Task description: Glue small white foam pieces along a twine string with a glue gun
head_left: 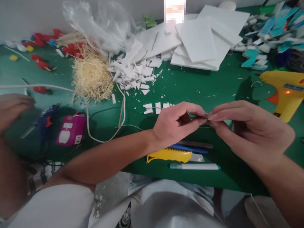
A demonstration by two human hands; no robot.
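Observation:
My left hand [179, 122] and my right hand [249, 129] meet above the table, fingertips pinched together. Between them is a thin string [203, 127], part of it showing just below the fingertips; the exact spot they pinch is mostly hidden. Left of my left hand, small white foam pieces [158, 108] lie in a row with a string running through them. Under my hands lie a yellow utility knife [169, 155] with its blade out, a blue stick-like tool [190, 148] and a white pen with teal ends [200, 166].
A yellow glue gun [285, 91] with a lit lamp stands at right. Foam sheets [197, 39], foam scraps [135, 71] and a straw-coloured shredded bundle [91, 74] lie behind. A white cable [87, 122] loops near a magenta power box [71, 129]. Another person's hand [14, 107] is at far left.

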